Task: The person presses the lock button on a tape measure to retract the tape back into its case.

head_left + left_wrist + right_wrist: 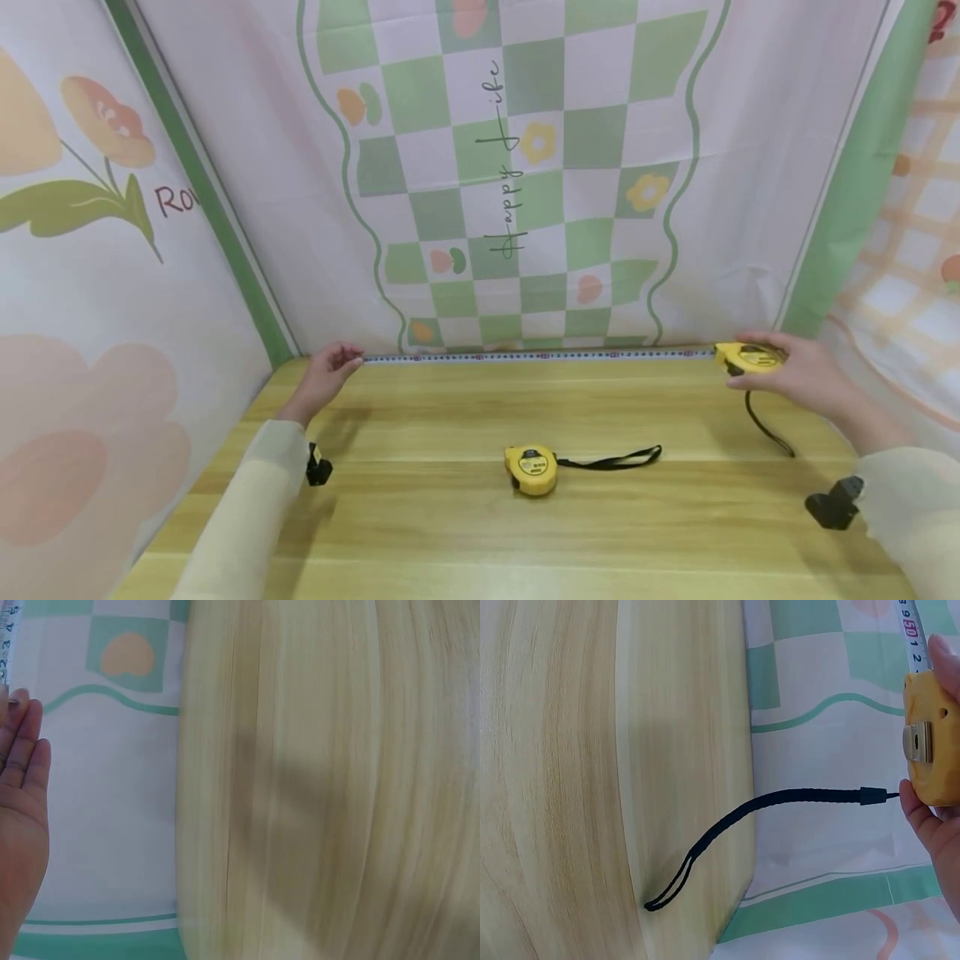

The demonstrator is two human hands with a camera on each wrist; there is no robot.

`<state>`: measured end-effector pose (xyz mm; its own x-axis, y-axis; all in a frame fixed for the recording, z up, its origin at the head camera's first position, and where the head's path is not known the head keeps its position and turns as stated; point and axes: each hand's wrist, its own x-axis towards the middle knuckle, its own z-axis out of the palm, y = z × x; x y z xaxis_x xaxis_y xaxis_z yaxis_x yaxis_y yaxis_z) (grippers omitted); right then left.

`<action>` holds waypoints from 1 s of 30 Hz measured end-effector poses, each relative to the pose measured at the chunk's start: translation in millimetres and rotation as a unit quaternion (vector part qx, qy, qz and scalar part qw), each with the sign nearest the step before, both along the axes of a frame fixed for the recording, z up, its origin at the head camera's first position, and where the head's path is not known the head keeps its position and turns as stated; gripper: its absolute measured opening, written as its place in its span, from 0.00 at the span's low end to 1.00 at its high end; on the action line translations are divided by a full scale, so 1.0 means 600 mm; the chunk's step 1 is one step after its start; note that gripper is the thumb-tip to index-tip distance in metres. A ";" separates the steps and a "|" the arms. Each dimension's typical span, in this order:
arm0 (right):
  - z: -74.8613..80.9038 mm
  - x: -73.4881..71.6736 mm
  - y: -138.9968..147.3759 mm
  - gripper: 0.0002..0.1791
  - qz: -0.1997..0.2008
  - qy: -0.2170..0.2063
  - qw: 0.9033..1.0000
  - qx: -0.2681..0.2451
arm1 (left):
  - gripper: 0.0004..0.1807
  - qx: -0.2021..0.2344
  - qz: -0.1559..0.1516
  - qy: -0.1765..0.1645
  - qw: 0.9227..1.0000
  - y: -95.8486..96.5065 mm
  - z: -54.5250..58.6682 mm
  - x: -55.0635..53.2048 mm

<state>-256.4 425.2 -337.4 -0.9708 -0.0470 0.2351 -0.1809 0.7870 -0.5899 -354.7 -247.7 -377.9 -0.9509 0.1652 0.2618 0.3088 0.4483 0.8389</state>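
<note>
Where tape point(510, 357) emerges — right grip point(810, 379) holds yellow case point(750, 358).

Head camera: positioned above the surface point(420, 542), facing forward and down toward the printed cloth point(517, 200); widest, most distant view, both wrists in frame. Left wrist camera point(318, 468): close range; surface edge runs vertically, left fingers point(34, 720) at left border. Right wrist camera point(835, 504): close range; edge likewise near vertical, right fingers point(921, 815) at right border. Shared with head view: tape blade point(517, 357) at left fingers; yellow case point(939, 784) and black strap point(780, 795) at right.
</note>
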 end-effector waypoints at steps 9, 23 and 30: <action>0.003 0.001 -0.006 0.47 0.000 -0.003 1.000 0.003 | 0.14 0.003 -0.009 0.006 1.000 0.007 0.001 -0.003; 0.007 -0.006 -0.017 0.48 -0.002 -0.002 1.000 0.012 | 0.14 -0.004 -0.018 0.011 1.000 0.025 0.008 -0.003; 0.009 -0.005 -0.025 0.48 0.000 -0.005 1.000 0.006 | 0.14 0.006 -0.017 0.005 1.000 0.034 0.009 -0.003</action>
<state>-259.5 410.3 -332.0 -0.9733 -0.0500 0.2241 -0.1750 0.7934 -0.5831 -356.7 -227.6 -372.6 -0.9422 0.1934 0.2736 0.3319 0.4281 0.8406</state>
